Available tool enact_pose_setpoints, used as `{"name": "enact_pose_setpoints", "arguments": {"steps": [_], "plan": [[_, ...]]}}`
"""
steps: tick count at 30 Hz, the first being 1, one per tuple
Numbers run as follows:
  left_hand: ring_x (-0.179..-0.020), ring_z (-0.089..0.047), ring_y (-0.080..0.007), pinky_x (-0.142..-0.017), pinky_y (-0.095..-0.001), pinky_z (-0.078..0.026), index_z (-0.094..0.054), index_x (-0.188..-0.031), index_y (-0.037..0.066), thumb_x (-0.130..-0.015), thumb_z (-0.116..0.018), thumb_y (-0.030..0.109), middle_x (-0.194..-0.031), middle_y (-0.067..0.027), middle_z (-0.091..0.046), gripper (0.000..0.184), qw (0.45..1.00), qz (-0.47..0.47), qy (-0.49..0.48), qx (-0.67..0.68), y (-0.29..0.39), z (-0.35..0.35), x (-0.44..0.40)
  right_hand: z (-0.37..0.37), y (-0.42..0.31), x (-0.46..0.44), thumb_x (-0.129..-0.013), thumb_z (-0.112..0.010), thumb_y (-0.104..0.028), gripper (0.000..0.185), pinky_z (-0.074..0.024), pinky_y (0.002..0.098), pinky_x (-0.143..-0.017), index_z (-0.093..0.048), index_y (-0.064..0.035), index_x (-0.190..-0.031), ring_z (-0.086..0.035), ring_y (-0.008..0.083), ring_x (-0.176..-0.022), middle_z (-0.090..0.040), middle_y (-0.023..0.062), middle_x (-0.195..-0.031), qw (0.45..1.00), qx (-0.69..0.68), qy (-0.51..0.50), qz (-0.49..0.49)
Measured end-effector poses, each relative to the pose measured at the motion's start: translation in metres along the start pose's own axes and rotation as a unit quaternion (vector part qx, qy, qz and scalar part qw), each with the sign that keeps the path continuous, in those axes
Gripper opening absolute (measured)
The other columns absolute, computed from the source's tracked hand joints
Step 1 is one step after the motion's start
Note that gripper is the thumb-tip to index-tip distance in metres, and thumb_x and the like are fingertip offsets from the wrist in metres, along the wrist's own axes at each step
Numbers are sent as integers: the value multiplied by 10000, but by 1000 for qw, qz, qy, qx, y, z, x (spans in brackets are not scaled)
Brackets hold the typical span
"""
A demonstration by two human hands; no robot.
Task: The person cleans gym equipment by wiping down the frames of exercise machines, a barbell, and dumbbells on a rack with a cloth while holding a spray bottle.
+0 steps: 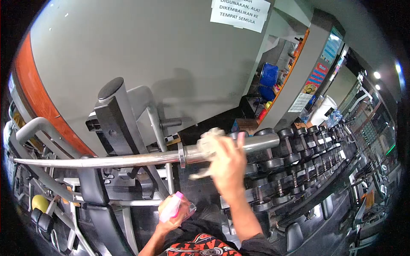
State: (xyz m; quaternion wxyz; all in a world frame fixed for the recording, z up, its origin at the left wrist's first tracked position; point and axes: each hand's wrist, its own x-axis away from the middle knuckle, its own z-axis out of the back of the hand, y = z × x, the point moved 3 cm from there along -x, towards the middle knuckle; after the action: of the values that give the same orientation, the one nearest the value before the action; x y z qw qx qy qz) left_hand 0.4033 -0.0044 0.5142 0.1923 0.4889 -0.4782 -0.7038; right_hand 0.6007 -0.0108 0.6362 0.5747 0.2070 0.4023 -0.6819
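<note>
A chrome barbell (115,161) runs across the view at chest height, its thick end sleeve (262,142) on the right beyond a collar. My right hand (228,166) is closed around a pale, crumpled cloth (209,143) pressed against that sleeve. A loose end of the cloth hangs below the bar. Lower down, in front of my dark shirt, my left hand (173,213) grips a spray bottle (171,208) with a white and pink head and a see-through body. The fingers partly cover the bottle.
To the right, a rack carries rows of dumbbells (279,187). A grey bench frame (124,123) with black pads stands behind the bar, against the grey wall. More machines fill the left and right edges. A blue chair (269,76) stands beyond the wall's corner.
</note>
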Motion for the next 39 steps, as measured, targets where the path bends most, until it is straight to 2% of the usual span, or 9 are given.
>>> {"name": "enact_pose_setpoints", "arguments": {"steps": [4,9,13,17,20,23,33,35,39], "plan": [[-655,-637,-208,-611,-311,-507,-601,-859,-4,-757,-624,-37,-779,-107,-650,109,999,39,4,14,0,2,5,46,82,-21,-751,-578,21,358,-315,510,-1075,-637,-151,-1059,-611,313,-925,-620,113,-930,977,174,12,-124],[-654,-636,-202,-610,-305,-504,-614,-864,7,-760,-628,-33,-781,-104,-650,113,998,25,-13,-51,-10,12,12,57,137,-47,-840,-465,6,276,-486,416,-814,-625,-74,-1050,-635,355,-941,-667,182,-962,963,105,-79,-237],[-646,-632,-200,-606,-307,-499,-617,-867,9,-768,-632,-22,-789,-100,-652,105,997,17,-23,-73,-7,15,16,49,149,-54,-852,-462,-11,248,-490,396,-819,-621,-51,-1038,-647,344,-934,-674,190,-944,938,53,-153,-305],[-653,-630,-205,-613,-319,-500,-621,-849,9,-767,-632,-16,-798,-103,-654,86,997,42,-19,-63,-6,16,17,44,154,-32,-859,-485,-29,229,-495,391,-839,-626,-36,-1039,-639,349,-956,-667,180,-998,981,-28,-22,-190],[-650,-629,-207,-621,-324,-502,-627,-844,10,-759,-631,-15,-796,-103,-656,88,995,97,21,-4,-12,21,18,45,149,3,-857,-483,3,258,-478,389,-893,-623,11,-1073,-625,286,-1011,-659,146,-1053,971,-36,228,-54],[-645,-628,-207,-622,-320,-502,-633,-837,12,-751,-625,-19,-781,-101,-652,92,990,-13,-54,-128,-10,24,13,36,145,27,-803,-510,55,294,-384,476,-1023,-637,-19,-1058,-612,312,-1015,-669,99,-1003,949,64,306,-47],[-599,-635,-191,-572,-303,-510,-592,-874,0,-766,-601,-50,-770,-109,-655,119,1000,19,8,-15,-4,11,5,-33,-46,26,-629,-583,70,506,-370,551,-1052,-678,-143,-1078,-592,305,-919,-587,92,-950,987,-126,84,57],[-591,-636,-187,-562,-301,-512,-583,-885,-4,-771,-599,-53,-776,-114,-655,126,999,39,29,14,-8,13,5,-24,-33,22,-709,-685,-37,430,-338,547,-1069,-673,-180,-1115,-608,230,-900,-556,51,-910,993,-94,57,51],[-603,-639,-189,-559,-295,-514,-582,-888,-12,-763,-605,-78,-780,-125,-654,143,1000,-7,-6,-24,-5,15,1,-1,11,16,-657,-591,61,496,-274,543,-1113,-645,-106,-1120,-587,291,-959,-569,80,-938,998,6,55,16]]}}
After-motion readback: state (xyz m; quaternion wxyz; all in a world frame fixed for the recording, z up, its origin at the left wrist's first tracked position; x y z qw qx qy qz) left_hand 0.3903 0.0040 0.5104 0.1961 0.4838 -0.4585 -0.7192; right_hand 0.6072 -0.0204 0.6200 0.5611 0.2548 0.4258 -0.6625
